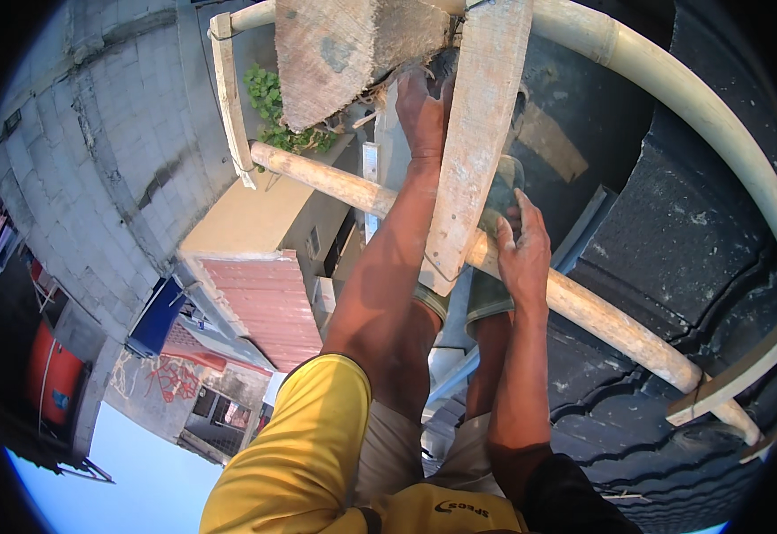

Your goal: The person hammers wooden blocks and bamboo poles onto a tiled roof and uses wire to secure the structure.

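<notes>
My left hand (pixel 424 111) reaches forward beside a rough-edged brown slab (pixel 330 62), next to dark, fibrous debris. Its fingertips are in shadow and partly hidden, so whether they hold anything is unclear. A pale wooden plank (pixel 482 133) runs between my two arms, stained with grey. On the plank's other side my right hand (pixel 523 254) hovers with thumb and fingers apart, nothing visible in it. It is close to a bamboo pole (pixel 619 325) that crosses under the plank. Below are my legs in green boots (pixel 491 298).
Dark roof tiles (pixel 664 240) slope down at the right. A thick curved bamboo pole (pixel 673 84) spans the upper right, and short wooden battens (pixel 231 98) are tied to the poles. Far below at left are a grey block wall (pixel 130 133) and a red metal roof (pixel 264 298).
</notes>
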Available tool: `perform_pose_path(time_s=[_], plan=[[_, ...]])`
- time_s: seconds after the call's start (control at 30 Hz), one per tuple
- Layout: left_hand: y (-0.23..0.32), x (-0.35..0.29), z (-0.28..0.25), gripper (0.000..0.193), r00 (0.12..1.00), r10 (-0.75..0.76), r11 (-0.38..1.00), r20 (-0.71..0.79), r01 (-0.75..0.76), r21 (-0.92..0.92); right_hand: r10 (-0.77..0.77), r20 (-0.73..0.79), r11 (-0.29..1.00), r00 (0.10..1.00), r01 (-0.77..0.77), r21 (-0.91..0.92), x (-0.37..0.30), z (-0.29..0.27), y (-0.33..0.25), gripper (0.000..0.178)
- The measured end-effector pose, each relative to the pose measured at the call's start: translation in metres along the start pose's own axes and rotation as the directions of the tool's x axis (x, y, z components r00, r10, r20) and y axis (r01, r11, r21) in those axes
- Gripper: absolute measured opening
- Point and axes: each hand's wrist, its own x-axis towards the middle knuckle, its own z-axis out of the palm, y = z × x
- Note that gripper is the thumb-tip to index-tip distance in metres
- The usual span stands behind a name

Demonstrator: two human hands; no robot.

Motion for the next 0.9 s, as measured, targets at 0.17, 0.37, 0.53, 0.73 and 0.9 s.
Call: perform_pose_path(time_s=[0.17,0.37,0.53,0.73,0.9], plan=[[0.000,0.013,0.010,0.027,0.996,-0.077,0.947,0.044,0.087,-0.309,0.020,0.007,0.999,1.000,-0.020,0.050,0.000,-0.001,0.004,0.046],[0.009,0.013,0.012,0.036,0.787,-0.415,0.530,0.456,0.617,-0.582,0.013,0.002,0.997,1.000,-0.013,0.077,0.000,-0.002,0.006,0.045],[0.003,0.013,0.011,0.030,0.653,-0.190,-0.127,0.733,0.724,-0.678,-0.010,-0.004,0.995,1.000,0.011,0.101,-0.001,-0.003,0.007,0.045],[0.015,0.011,-0.011,0.023,0.590,-0.138,-0.308,0.795,0.737,-0.601,0.006,-0.005,0.991,1.000,-0.006,0.132,-0.002,-0.004,0.006,0.046],[0.029,0.010,-0.037,0.034,0.901,-0.243,0.929,0.359,0.323,-0.181,0.002,0.009,0.995,1.000,-0.003,0.098,0.002,-0.001,0.008,0.046]])
